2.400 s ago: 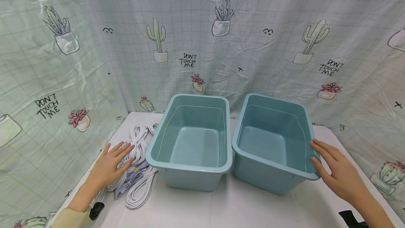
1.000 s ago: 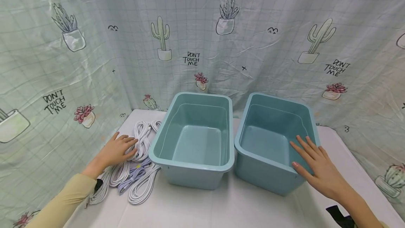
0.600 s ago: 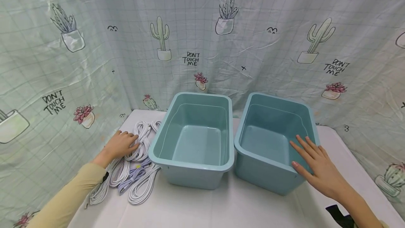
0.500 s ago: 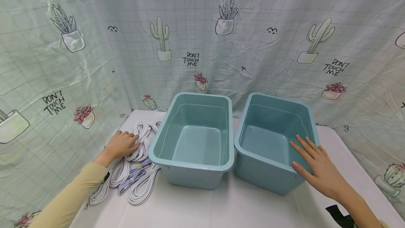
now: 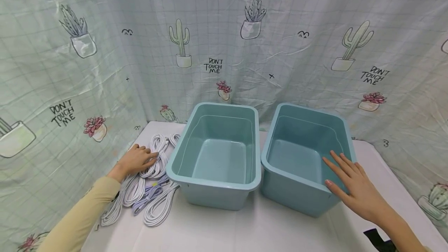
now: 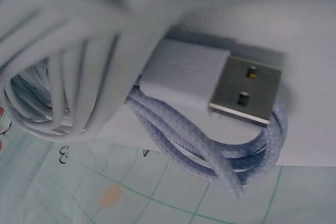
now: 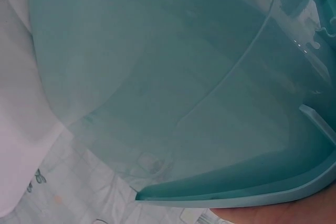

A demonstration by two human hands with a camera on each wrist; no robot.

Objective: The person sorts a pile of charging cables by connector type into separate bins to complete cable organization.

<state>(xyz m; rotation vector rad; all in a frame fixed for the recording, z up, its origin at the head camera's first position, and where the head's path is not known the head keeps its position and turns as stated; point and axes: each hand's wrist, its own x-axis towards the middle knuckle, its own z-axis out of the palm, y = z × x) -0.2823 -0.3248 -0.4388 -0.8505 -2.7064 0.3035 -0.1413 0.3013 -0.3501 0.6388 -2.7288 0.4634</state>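
Note:
In the head view my left hand (image 5: 135,159) lies over a pile of coiled white cables (image 5: 158,145), fingers bent down among them. The fingertips are hidden, so I cannot tell whether they hold a cable. The left wrist view shows a white cable coil (image 6: 89,72) close up, beside a lilac braided cable (image 6: 173,132) and a USB plug (image 6: 244,90). My right hand (image 5: 360,191) is spread, fingers straight, over the near right corner of the right blue-green bin (image 5: 294,194). In the right wrist view, part of this hand (image 7: 283,209) shows along the bin's rim.
A second blue-green bin (image 5: 217,197) stands between the cables and the right bin. More cables, including a lilac coil (image 5: 148,197) and a white loop (image 5: 159,211), lie left of it on the white table (image 5: 224,232). A patterned curtain (image 5: 224,30) hangs behind.
My left hand, first spread above the cables, has moved slightly forward and right, its fingers bending down. My right hand has moved from the right bin's side rim to its near corner.

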